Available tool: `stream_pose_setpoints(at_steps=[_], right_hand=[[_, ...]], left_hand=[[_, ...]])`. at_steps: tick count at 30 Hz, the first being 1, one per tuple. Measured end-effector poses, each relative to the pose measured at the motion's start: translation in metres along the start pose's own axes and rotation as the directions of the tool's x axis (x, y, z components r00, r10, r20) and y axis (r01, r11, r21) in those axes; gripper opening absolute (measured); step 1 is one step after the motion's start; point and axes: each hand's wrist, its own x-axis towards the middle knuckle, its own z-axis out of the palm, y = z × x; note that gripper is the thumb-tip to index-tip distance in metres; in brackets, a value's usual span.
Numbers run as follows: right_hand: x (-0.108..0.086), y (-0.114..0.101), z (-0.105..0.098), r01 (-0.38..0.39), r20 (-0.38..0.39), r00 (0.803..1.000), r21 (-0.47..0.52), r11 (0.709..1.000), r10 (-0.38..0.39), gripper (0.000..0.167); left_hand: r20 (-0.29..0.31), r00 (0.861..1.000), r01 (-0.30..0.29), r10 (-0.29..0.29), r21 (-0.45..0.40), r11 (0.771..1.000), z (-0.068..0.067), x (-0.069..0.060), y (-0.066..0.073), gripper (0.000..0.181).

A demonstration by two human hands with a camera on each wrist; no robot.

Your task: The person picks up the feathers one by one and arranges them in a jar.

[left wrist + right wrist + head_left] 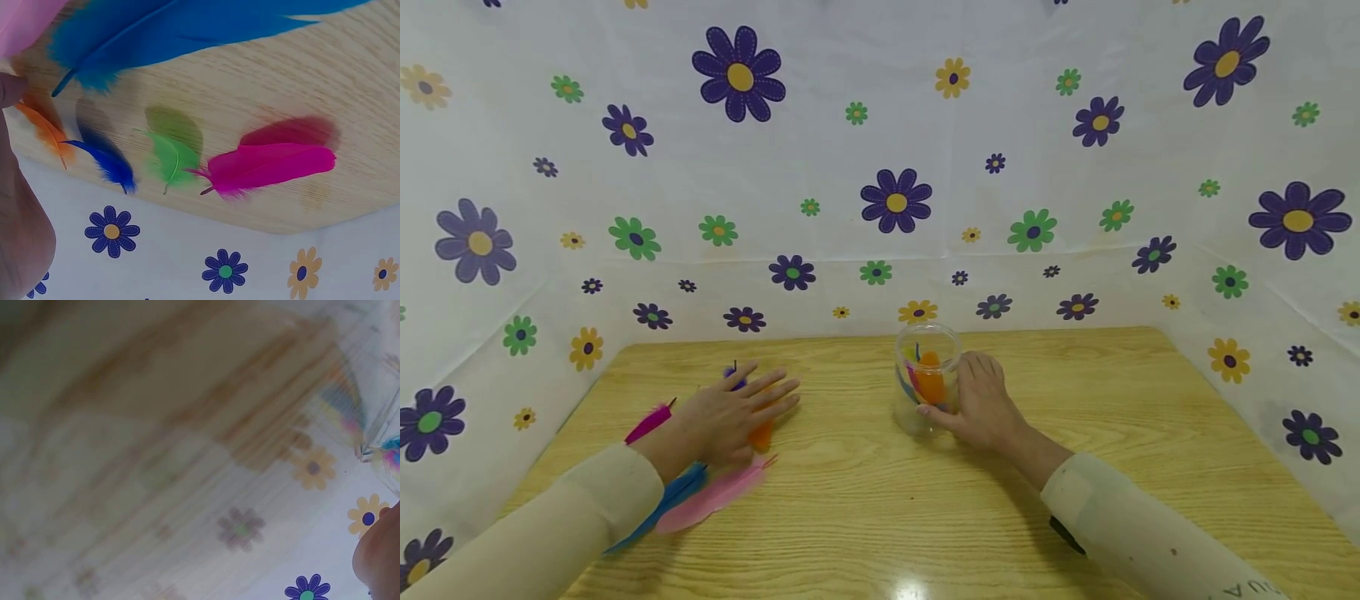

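Observation:
My right hand (985, 404) grips a clear plastic jar (928, 342) from its right side. Inside the jar stand an orange feather (931, 379) and other coloured feathers. My left hand (726, 417) is spread palm down over loose feathers, its fingers straight. Around and under it lie a magenta feather (275, 165), a green feather (174, 156), a small dark blue feather (103, 161), an orange feather (45, 128), a large blue feather (137, 47) and a pink feather (711, 500). Whether the palm touches any feather is hidden. The right wrist view is mostly blurred.
A wood-grain table (850, 517) lies under everything. A white cloth (820, 167) printed with flowers rises behind it and on both sides. A dark object (1066, 533) shows beneath the right sleeve.

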Motion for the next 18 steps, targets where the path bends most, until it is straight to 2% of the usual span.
stream_pose_setpoints(at_steps=[4, 10, 15, 18], right_hand=[[0.0, 0.0, 0.0, -0.006, 0.007, 1.0, 0.01, 1.0, 0.006, 0.075], [0.0, 0.0, 0.001, -0.013, 0.014, 1.0, 0.008, 1.0, 0.013, 0.076], [-0.001, 0.0, 0.0, -0.01, 0.005, 1.0, 0.005, 1.0, 0.01, 0.074], [0.0, -0.001, 0.0, -0.014, 0.008, 1.0, 0.001, 1.0, 0.014, 0.075]], left_hand=[[-0.015, 1.0, 0.0, -0.001, -0.055, 0.998, 0.011, 0.0, 0.0, 0.066], [0.029, 1.0, -0.003, 0.006, -0.09, 0.996, 0.024, 0.001, 0.004, 0.058], [0.078, 0.997, -0.017, 0.028, -0.139, 0.99, 0.017, 0.003, 0.01, 0.056], [0.099, 0.995, 0.004, 0.019, -0.233, 0.973, 0.011, 0.004, 0.012, 0.053]])
